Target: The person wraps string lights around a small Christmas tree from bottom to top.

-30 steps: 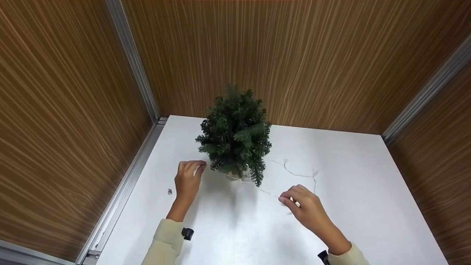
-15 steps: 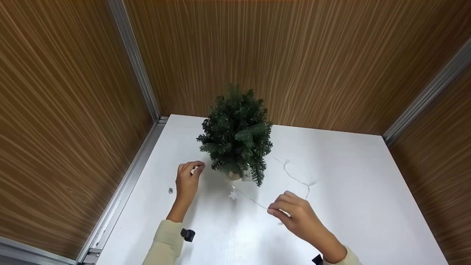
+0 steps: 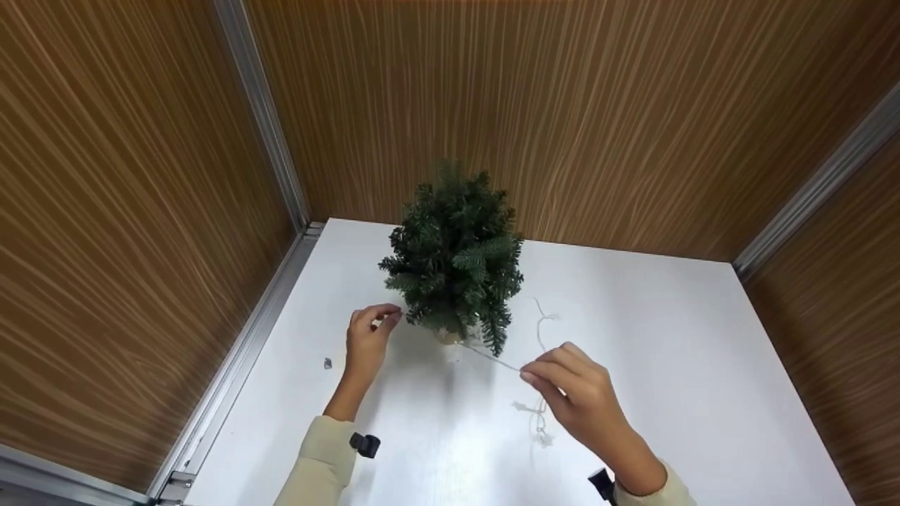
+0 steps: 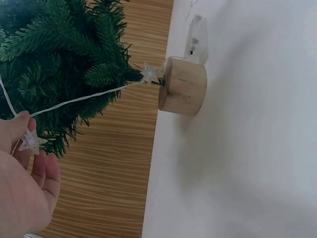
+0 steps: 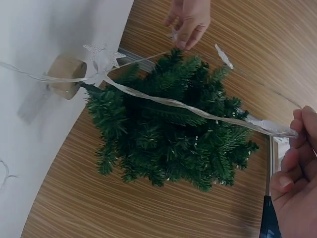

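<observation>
A small green artificial Christmas tree (image 3: 457, 253) stands upright on a round wooden base (image 4: 183, 87). My left hand (image 3: 365, 344) is at the tree's lower left and pinches the white wire of a star string light (image 4: 74, 100) between thumb and finger. A clear plastic star (image 4: 32, 142) hangs at those fingers. To the tree's front right, my right hand (image 3: 580, 386) pinches another stretch of the wire, which runs taut toward the base. Another star (image 5: 104, 57) sits on the wire close to the base. Foliage hides part of the string in the head view.
Loose wire with stars (image 3: 541, 425) dangles below the right hand, and more wire (image 3: 540, 327) lies behind it. A clear box (image 4: 198, 39) is beside the base. Some small grey piece (image 3: 328, 363) lies left on the white table (image 3: 668, 337). Wood-grain panels (image 3: 492, 105) enclose it.
My right hand came left and nearer, then rose slightly away, drawing the wire with it. The loose wire on the right shifted left. My left hand stays nearly in place, still pinching.
</observation>
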`<state>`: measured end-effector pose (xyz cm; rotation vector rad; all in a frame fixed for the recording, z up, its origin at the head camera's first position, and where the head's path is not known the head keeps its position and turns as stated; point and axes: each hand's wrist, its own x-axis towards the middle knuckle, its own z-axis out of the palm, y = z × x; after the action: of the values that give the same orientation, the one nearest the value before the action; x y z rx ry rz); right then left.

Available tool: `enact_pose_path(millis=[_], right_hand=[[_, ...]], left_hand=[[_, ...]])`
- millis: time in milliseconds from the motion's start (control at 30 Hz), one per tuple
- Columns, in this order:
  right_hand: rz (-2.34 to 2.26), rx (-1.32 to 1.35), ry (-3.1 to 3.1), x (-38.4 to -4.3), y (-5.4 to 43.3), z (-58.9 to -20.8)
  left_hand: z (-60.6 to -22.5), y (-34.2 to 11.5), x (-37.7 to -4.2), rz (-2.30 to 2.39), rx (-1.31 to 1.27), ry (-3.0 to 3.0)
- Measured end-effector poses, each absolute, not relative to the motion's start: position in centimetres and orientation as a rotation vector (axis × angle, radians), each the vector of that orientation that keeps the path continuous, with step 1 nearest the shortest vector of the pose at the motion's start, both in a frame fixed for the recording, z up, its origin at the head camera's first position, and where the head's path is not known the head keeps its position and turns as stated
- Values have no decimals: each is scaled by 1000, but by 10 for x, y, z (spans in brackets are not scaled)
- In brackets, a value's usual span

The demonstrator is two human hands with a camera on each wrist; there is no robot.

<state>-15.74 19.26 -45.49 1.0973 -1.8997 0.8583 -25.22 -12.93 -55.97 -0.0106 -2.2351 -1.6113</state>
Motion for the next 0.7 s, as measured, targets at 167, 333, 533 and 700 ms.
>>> enact_pose_path(millis=[167,333,533,700], right_hand=[[836,993,-1882,-164,197,-448],[813,871,-1952,-173,213,-453],[848,750,-2076,-178,227,-471],[914,713,-2141,-174,232,-486]], left_hand=[[-554,-126,-256,-1596,-58,-2226],[-553,-123,-258,-1608,-89,-2224],[-552,-123,-259,-1585,-97,-2221],[-552,-124,-260,-1586,-105,-2219]])
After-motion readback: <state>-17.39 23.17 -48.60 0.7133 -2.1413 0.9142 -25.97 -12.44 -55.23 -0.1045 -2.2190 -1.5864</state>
